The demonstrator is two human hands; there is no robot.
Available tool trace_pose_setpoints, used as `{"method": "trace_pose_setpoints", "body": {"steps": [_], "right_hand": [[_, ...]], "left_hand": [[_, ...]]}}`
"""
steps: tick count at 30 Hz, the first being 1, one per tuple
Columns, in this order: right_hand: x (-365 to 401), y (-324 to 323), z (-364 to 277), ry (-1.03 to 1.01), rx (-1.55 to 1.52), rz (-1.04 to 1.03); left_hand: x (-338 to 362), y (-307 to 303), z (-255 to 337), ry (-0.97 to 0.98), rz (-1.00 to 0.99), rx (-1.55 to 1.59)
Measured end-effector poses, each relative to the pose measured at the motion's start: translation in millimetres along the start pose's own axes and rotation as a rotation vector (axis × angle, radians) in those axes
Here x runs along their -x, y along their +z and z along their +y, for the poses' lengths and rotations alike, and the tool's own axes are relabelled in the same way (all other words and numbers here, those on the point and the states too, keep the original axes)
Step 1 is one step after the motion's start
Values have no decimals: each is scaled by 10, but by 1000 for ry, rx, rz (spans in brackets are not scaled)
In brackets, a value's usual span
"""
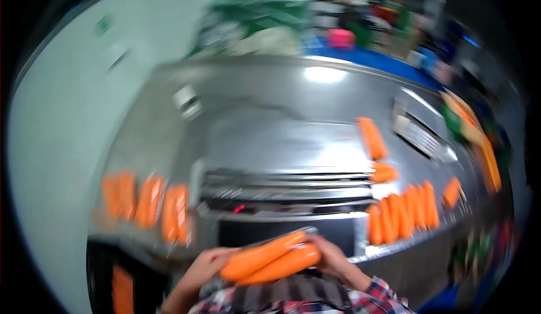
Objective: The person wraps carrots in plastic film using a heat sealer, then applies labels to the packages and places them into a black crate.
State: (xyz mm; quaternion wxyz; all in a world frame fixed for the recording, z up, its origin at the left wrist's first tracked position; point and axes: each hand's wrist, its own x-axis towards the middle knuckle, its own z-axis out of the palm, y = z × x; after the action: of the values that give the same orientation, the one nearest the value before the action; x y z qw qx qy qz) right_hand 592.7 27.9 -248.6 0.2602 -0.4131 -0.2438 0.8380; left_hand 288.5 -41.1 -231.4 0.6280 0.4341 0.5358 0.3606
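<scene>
Two carrots, pressed side by side, sit low near the chest. The left hand and right hand grasp them at either end. On the steel machine behind, roughly five loose carrots line up to the right and about four blurred carrots to the left.

Left hand, right hand holding carrots, steel machine
</scene>
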Motion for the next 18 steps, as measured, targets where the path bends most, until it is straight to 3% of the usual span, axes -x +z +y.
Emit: {"method": "trace_pose_setpoints", "body": {"steps": [1, 4, 6, 8, 10, 11, 13, 14, 15, 16, 17, 18], "right_hand": [[-21, 62, -59, -24, 17, -16], [-52, 326, -180, -110, -37, -279], [-129, 555, -243, -138, -62, -467], [-177, 636, -294, -84, 43, -524], [-323, 523, -276, 57, 149, -613], [-396, 439, -208, 111, 199, -665], [-426, 528, -172, 153, 371, -656], [-486, 503, -121, 175, 462, -674], [-537, 481, -50, 168, 578, -667], [-574, 491, -33, 139, 597, -666], [-589, 428, 56, 52, 560, -667], [-570, 426, 12, 22, 558, -638]], "left_hand": [[35, -24, 5, -26, 83, -10], [120, -114, -80, -186, 317, 551], [49, -329, -438, -50, 411, 833], [-36, -647, -532, 15, 496, 1096], [-169, -1028, -370, 288, 523, 1191], [-181, -1276, -383, 331, 458, 1135], [-476, -1749, -384, 406, 848, 1018], [-661, -2165, -650, 403, 943, 862], [-673, -2088, -277, 280, 791, 820], [-879, -2206, -205, 312, 843, 723], [-1124, -2662, -573, 295, 728, 730], [-1337, -2668, -423, 258, 727, 835]]}}
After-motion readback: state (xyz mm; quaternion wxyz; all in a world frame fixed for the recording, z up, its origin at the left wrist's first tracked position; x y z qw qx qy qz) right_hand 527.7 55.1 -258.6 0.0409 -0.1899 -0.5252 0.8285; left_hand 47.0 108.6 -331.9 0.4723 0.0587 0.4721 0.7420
